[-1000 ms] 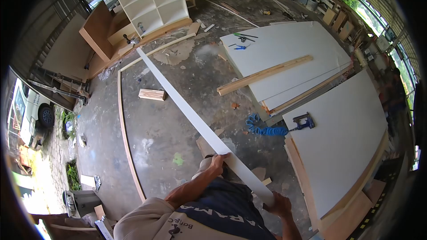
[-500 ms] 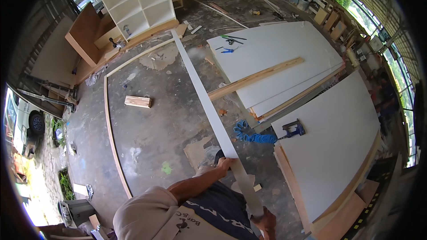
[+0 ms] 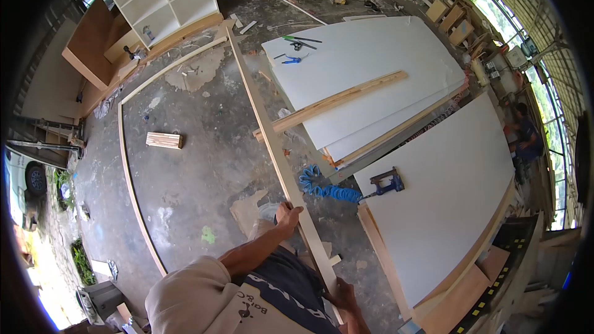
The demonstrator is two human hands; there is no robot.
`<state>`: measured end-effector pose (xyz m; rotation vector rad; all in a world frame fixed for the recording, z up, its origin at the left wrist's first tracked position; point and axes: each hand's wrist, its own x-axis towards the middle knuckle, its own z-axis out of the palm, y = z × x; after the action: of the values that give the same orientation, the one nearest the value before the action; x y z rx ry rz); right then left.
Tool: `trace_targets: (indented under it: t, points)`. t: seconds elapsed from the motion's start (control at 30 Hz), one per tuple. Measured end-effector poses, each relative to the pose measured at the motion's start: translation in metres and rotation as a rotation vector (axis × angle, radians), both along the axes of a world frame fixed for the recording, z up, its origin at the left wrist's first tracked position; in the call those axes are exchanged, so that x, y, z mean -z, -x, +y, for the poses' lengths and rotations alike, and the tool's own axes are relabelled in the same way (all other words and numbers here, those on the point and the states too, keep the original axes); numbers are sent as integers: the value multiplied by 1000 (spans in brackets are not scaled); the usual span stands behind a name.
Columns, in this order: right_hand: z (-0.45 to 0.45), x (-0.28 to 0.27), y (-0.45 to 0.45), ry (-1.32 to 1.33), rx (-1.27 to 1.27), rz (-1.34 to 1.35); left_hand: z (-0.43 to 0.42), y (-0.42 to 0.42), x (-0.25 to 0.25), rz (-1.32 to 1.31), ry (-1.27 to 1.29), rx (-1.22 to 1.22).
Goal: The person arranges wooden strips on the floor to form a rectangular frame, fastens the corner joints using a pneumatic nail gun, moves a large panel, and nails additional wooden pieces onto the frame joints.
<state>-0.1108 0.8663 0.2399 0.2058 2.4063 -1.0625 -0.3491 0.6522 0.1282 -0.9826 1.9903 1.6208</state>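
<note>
A long wooden plank (image 3: 270,137) runs from the far end of the floor frame back to my body, tilted so that its narrow edge and a pale face show. My left hand (image 3: 288,215) is closed on it in front of my waist. Closer to me, my right hand (image 3: 344,297) grips the same plank near its near end; its fingers are partly hidden beneath. A thin wooden frame (image 3: 131,176) lies on the concrete floor to the left, with a short bundle of wood strips (image 3: 164,140) inside its outline.
White panels (image 3: 365,43) lie stacked to the right, bearing a wooden batten (image 3: 346,100) and blue pliers (image 3: 294,60). A nearer white panel (image 3: 445,210) holds a nail gun (image 3: 388,182) with a coiled blue hose (image 3: 331,190). A white shelf unit (image 3: 162,0) stands far left. Another person (image 3: 527,136) is at far right.
The plank has been turned in my hands: its broad white face showed before, and now a bare wood edge shows. My view has shifted slightly to the right.
</note>
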Motion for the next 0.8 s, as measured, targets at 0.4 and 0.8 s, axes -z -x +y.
trace_targets:
  t: [0.4,0.8]
  points:
    - [17,38,98,1209,290,-567,8,104,-29,167,663,144]
    - [22,121,127,2164,377,-1254,25,109,62,-257,249,-271]
